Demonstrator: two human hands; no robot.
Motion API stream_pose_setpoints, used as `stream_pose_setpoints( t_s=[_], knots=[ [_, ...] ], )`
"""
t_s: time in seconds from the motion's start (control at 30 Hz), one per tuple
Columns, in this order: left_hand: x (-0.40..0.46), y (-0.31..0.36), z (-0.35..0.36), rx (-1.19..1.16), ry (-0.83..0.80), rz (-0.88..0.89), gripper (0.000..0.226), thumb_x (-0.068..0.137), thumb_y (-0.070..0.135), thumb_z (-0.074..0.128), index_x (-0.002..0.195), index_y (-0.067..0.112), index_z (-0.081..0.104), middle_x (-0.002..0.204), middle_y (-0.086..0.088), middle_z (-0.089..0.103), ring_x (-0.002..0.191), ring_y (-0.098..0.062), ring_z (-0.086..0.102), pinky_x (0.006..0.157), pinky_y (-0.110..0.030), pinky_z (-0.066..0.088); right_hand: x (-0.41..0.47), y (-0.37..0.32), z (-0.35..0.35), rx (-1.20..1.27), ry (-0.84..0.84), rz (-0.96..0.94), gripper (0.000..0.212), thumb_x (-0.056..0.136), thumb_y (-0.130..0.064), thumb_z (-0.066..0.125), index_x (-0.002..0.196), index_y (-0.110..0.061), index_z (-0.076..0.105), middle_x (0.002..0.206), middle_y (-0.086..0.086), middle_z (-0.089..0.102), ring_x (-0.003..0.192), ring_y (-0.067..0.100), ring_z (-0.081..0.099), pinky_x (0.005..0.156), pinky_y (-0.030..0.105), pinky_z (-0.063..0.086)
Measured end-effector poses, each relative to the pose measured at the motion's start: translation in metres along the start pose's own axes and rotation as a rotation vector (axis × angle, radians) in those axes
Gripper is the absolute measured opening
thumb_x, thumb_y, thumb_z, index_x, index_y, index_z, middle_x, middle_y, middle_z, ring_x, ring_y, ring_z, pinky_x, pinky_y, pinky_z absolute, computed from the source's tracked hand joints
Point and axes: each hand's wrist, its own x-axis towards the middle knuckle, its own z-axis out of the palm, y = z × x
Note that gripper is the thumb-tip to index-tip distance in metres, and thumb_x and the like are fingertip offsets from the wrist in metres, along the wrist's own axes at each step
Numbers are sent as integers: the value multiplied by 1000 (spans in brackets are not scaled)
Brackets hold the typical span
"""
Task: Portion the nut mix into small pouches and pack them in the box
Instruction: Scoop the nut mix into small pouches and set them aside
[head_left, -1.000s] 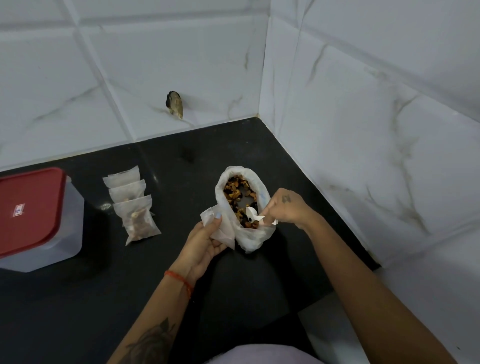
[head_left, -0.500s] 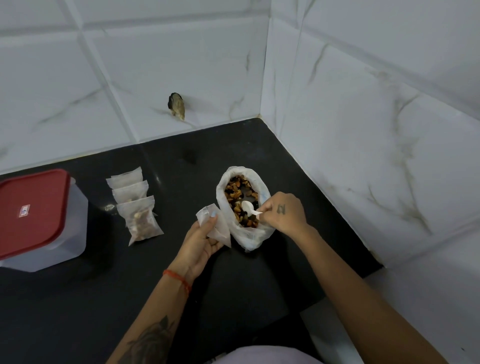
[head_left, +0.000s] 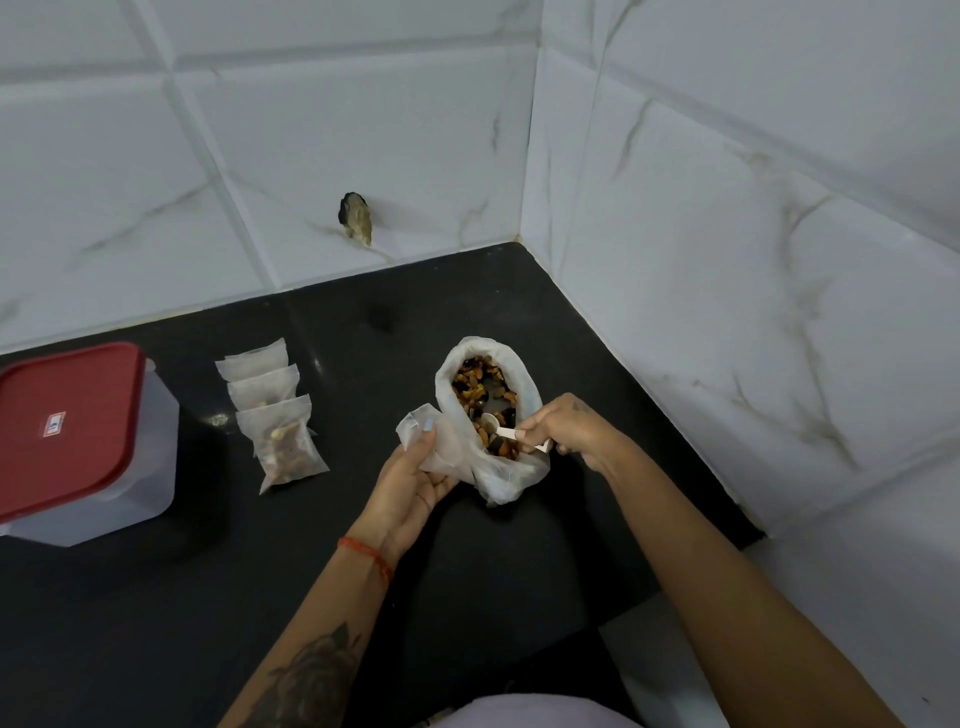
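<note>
R hand (head_left: 563, 434) pinches spoon (head_left: 506, 430), dips in nut bag (head_left: 488, 415) at counter middle. L hand (head_left: 410, 478) holds empty pouch (head_left: 426, 441) open at bag's 9 o'clock, ready for scoop. Full pouches (head_left: 275, 410), box (head_left: 78, 436) farther at 9.

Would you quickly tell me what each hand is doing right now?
Left hand: holding a small empty pouch.
Right hand: pinching a white spoon in the nut mix bag.

Black table (head_left: 218, 597) in a white-tiled corner. Right hand (head_left: 563, 434) pinching a small white spoon (head_left: 501, 429), bowl dipped into the nut mix (head_left: 480, 402) inside an open white bag (head_left: 506, 475). Left hand (head_left: 410, 480) holding an empty pouch (head_left: 423, 441) just beside the bag. Farther left, three filled pouches (head_left: 278, 413) overlapping in a row, then a red-lidded box (head_left: 85, 441).
</note>
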Motion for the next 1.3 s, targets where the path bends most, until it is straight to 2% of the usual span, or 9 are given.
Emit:
stream_pose_setpoints(
  t_s=[0.2, 0.37, 0.47, 0.57, 0.67, 0.83, 0.93, 1.13, 1.3],
  knots=[
    [-1, 4, -5, 128, 3, 57, 44, 95, 29, 52, 135, 13, 45, 124, -11, 63, 110, -23, 64, 89, -37, 52, 1, 4, 8, 170, 49, 108, 7, 82, -8, 69, 88, -9, 73, 78, 1, 67, 67, 8, 49, 54, 19, 35],
    [0, 7, -6, 196, -10, 70, 43, 96, 31, 51, 136, 15, 44, 123, -8, 64, 108, -21, 66, 83, -34, 54, 7, 0, 22, -29, 191, -3, 13, 80, -19, 70, 90, -12, 75, 93, 5, 71, 90, 19, 62, 83, 35, 51],
    [1, 8, -3, 228, -43, 65, 42, 96, 31, 50, 135, 16, 45, 123, -9, 64, 108, -22, 65, 84, -34, 54, 10, -5, 25, -108, 183, -3, 11, 80, -18, 69, 88, -16, 76, 94, 5, 72, 92, 19, 63, 88, 35, 51],
    [0, 10, -1, 234, -60, 57, 39, 95, 31, 50, 132, 18, 47, 123, -8, 64, 109, -22, 65, 86, -35, 53, 9, -6, 19, 57, 116, 50, 7, 80, -11, 70, 86, -13, 75, 87, 2, 71, 90, 16, 59, 80, 29, 46],
    [-2, 12, -2, 246, -48, 60, 37, 95, 30, 51, 131, 20, 47, 123, -7, 63, 110, -21, 64, 85, -34, 53, 5, -5, 14, 169, 88, 83, 11, 82, -7, 69, 91, -9, 74, 78, 0, 67, 77, 10, 53, 65, 22, 39],
    [-3, 15, -3, 340, 49, 118, 36, 90, 26, 59, 123, 16, 47, 118, -6, 61, 106, -19, 62, 83, -33, 53, 3, -3, 10, 227, 86, 94, 15, 84, -7, 66, 74, -17, 72, 78, 2, 68, 72, 13, 46, 54, 20, 33],
    [-4, 18, -3, 483, 78, 228, 30, 87, 24, 65, 113, 20, 51, 114, -5, 62, 100, -15, 63, 80, -29, 53, 0, -2, 5, 241, 106, 102, 12, 84, -7, 65, 79, -14, 74, 79, 2, 69, 70, 13, 46, 53, 20, 34],
    [-6, 29, 0, 829, 85, 455, 45, 83, 21, 70, 121, 26, 47, 112, 11, 59, 102, -4, 59, 75, -16, 49, -16, -1, -8, 296, 138, 68, 10, 84, -9, 66, 82, -16, 73, 83, 3, 69, 73, 12, 49, 56, 21, 37],
    [-5, 38, 10, 948, 39, 550, 47, 82, 22, 71, 118, 35, 43, 108, 19, 56, 101, -3, 58, 83, -23, 50, -43, -22, -16, 353, 141, -92, 11, 84, -10, 66, 91, -12, 74, 78, 1, 70, 75, 10, 52, 61, 22, 38]
  ],
)
